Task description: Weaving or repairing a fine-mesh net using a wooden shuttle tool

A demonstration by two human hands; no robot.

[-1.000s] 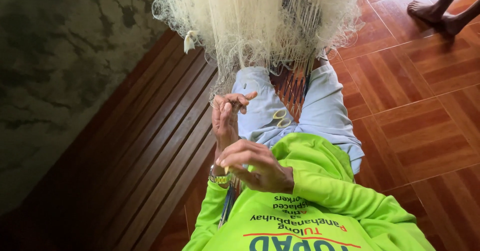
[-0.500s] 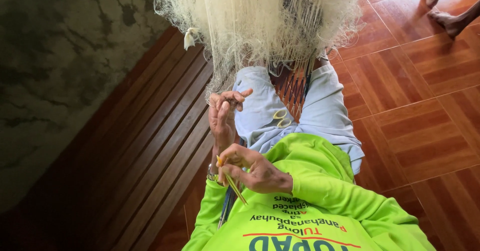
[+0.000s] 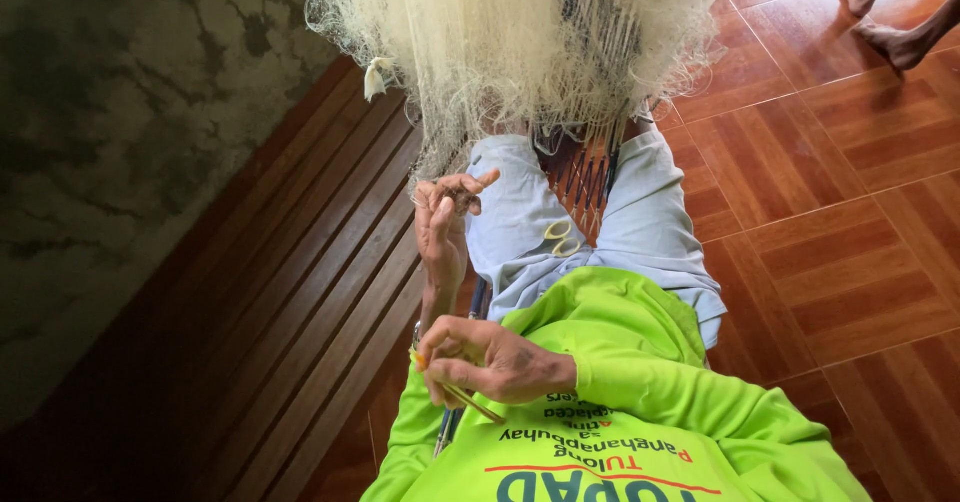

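Observation:
A pale, fine-meshed fishing net (image 3: 520, 42) hangs in a bunch from above, down to my lap. My left hand (image 3: 445, 222) is raised in front of me and pinches a few strands at the net's lower edge between thumb and fingers. My right hand (image 3: 490, 362) is close to my chest, shut on a thin yellow netting needle (image 3: 465, 397) that points down and to the right. A small pair of yellow-handled scissors (image 3: 560, 234) lies on my light blue shorts. I wear a bright green long-sleeved shirt.
I sit on a dark wooden slatted bench (image 3: 300, 292) along a stained concrete wall (image 3: 120, 132) on the left. Reddish-brown floor tiles (image 3: 830, 212) spread to the right. Another person's bare feet (image 3: 890, 22) stand at the top right.
My right hand with the needle has pulled slightly down and back toward my chest. My left hand stays pinched on the net strands. The other person's feet have shifted at the top right.

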